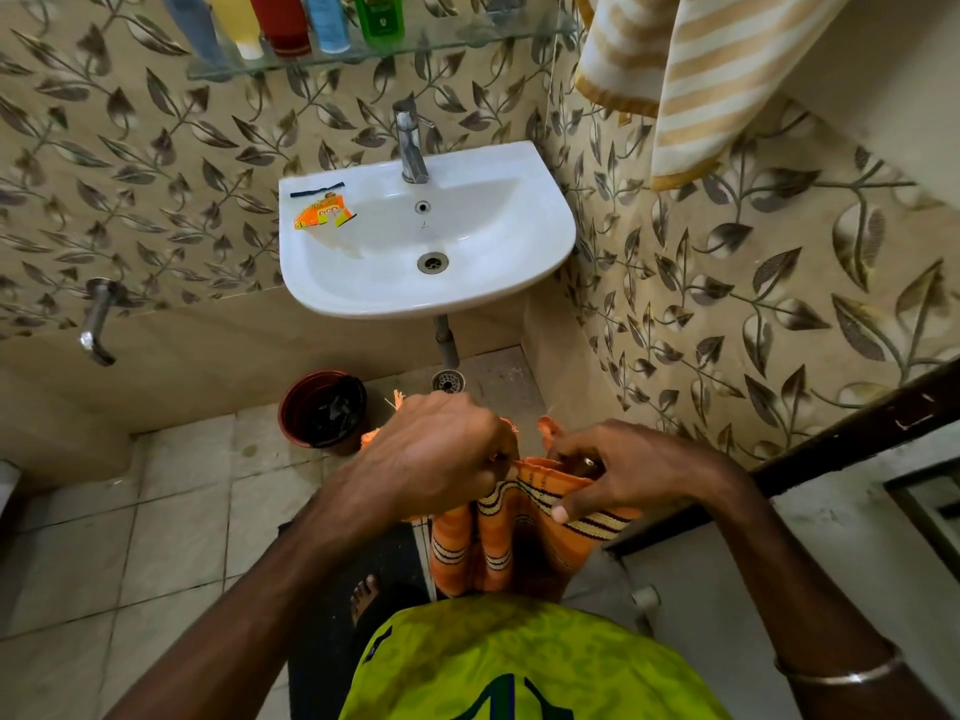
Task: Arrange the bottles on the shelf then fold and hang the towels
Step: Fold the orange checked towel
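An orange towel [511, 537] with dark and cream stripes hangs folded in front of my waist. My left hand [441, 454] grips its top edge on the left, fingers curled round the cloth. My right hand [618, 472] pinches the same top edge on the right, thumb pressed against the striped band. Several bottles [280, 23] stand in a row on the glass shelf [467, 44] above the sink. A cream and tan striped towel [711, 80] hangs on the right wall.
A white sink [550, 241] with a tap [413, 148] is ahead; an orange sachet [322, 213] lies on its left rim. A dark red bucket [291, 418] stands on the tiled floor below. A wall tap [96, 322] juts out at left. A dark door frame [831, 444] runs at right.
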The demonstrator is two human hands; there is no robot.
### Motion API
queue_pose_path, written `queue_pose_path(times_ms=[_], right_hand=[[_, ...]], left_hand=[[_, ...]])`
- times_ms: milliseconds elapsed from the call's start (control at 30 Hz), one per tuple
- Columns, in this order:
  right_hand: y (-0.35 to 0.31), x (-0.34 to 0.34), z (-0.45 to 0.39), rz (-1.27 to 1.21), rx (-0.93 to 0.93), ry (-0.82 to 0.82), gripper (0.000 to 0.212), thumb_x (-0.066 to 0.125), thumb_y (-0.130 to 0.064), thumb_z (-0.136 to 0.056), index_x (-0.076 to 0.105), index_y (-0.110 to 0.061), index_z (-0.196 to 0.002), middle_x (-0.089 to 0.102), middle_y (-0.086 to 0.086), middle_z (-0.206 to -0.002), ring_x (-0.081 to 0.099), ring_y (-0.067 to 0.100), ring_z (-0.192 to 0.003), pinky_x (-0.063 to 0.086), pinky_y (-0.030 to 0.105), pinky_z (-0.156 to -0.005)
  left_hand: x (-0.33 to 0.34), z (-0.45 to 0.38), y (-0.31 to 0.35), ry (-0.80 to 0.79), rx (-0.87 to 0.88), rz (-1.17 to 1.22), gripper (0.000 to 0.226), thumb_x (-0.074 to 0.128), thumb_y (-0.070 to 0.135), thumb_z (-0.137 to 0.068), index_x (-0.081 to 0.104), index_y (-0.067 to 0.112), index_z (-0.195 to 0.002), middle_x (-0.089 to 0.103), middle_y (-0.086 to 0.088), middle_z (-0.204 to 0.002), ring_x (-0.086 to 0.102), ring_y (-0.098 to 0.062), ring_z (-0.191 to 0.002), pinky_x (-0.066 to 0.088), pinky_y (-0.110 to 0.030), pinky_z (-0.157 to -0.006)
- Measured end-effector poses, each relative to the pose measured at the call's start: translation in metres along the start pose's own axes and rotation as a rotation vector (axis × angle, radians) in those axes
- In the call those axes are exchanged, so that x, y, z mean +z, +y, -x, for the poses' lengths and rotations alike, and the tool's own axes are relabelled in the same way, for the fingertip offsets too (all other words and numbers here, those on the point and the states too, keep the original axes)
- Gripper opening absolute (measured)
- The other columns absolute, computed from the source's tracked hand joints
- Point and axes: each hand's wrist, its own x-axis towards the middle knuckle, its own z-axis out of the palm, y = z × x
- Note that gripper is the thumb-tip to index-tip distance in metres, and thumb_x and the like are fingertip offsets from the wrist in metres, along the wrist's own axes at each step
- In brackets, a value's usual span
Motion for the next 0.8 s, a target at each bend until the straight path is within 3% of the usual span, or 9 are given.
queue_pose_path(times_ms=[133, 333, 500, 567, 667, 733, 800], right_hand=[[0.004, -0.004, 0.004, -0.083, 0.012, 0.086, 0.025, 0.081, -0.035, -0.083, 0.067, -0.035, -0.104, 0.07, -0.012, -0.108, 0.071, 0.006, -0.097, 0.064, 0.031, -0.08], [0.0, -0.008, 0.008, -0.114, -0.024, 0.209, 0.013, 0.081, -0.03, -0.084, 0.071, -0.037, -0.088, 0.077, -0.009, -0.094, 0.074, 0.003, -0.086, 0.064, 0.031, -0.073], [-0.007, -0.007, 0.007, -0.06, -0.065, 0.312, 0.008, 0.079, -0.031, -0.085, 0.073, -0.036, -0.084, 0.074, -0.007, -0.087, 0.073, 0.001, -0.084, 0.064, 0.032, -0.074], [-0.01, -0.005, 0.006, -0.06, -0.075, 0.302, 0.006, 0.078, -0.031, -0.086, 0.073, -0.035, -0.086, 0.077, -0.007, -0.09, 0.074, 0.002, -0.084, 0.064, 0.033, -0.075], [-0.014, -0.002, 0.002, -0.045, -0.075, 0.299, 0.004, 0.078, -0.029, -0.086, 0.075, -0.031, -0.088, 0.078, -0.006, -0.091, 0.074, 0.001, -0.083, 0.064, 0.03, -0.074], [-0.018, 0.0, -0.001, -0.034, -0.081, 0.304, 0.004, 0.078, -0.029, -0.086, 0.076, -0.028, -0.09, 0.078, -0.007, -0.09, 0.073, -0.001, -0.081, 0.063, 0.026, -0.073], [-0.023, 0.002, -0.003, -0.026, -0.102, 0.301, 0.005, 0.079, -0.028, -0.086, 0.076, -0.028, -0.09, 0.077, -0.009, -0.088, 0.072, -0.003, -0.081, 0.062, 0.023, -0.071]], left_hand=[[0.0, 0.003, -0.008, 0.011, -0.065, 0.003, 0.021, 0.057, 0.038, -0.098, 0.067, 0.033, -0.116, 0.067, 0.01, -0.088, 0.056, -0.005, -0.069, 0.043, -0.021, -0.056], [-0.001, 0.008, -0.019, 0.003, -0.133, 0.008, 0.022, 0.06, 0.043, -0.095, 0.068, 0.034, -0.113, 0.069, 0.008, -0.09, 0.061, -0.01, -0.078, 0.054, -0.03, -0.069], [-0.001, 0.008, -0.025, 0.032, -0.172, -0.019, 0.025, 0.059, 0.048, -0.094, 0.068, 0.034, -0.113, 0.067, 0.008, -0.089, 0.054, -0.012, -0.075, 0.039, -0.025, -0.058], [-0.001, 0.007, -0.027, 0.04, -0.194, -0.042, 0.026, 0.059, 0.048, -0.094, 0.066, 0.035, -0.115, 0.065, 0.008, -0.089, 0.053, -0.013, -0.078, 0.038, -0.027, -0.061], [0.003, 0.004, -0.027, 0.009, -0.186, -0.055, 0.049, 0.062, 0.048, -0.092, 0.048, 0.041, -0.139, 0.066, 0.009, -0.099, 0.057, -0.013, -0.083, 0.041, -0.027, -0.064], [0.005, 0.002, -0.019, -0.034, -0.127, -0.053, 0.078, 0.063, 0.054, -0.087, 0.021, 0.044, -0.152, 0.059, 0.012, -0.084, 0.051, -0.008, -0.068, 0.035, -0.023, -0.055], [0.005, 0.0, -0.009, -0.028, -0.056, -0.043, 0.087, 0.061, 0.063, -0.082, 0.014, 0.046, -0.153, 0.051, 0.011, -0.071, 0.044, -0.005, -0.059, 0.03, -0.023, -0.051]])
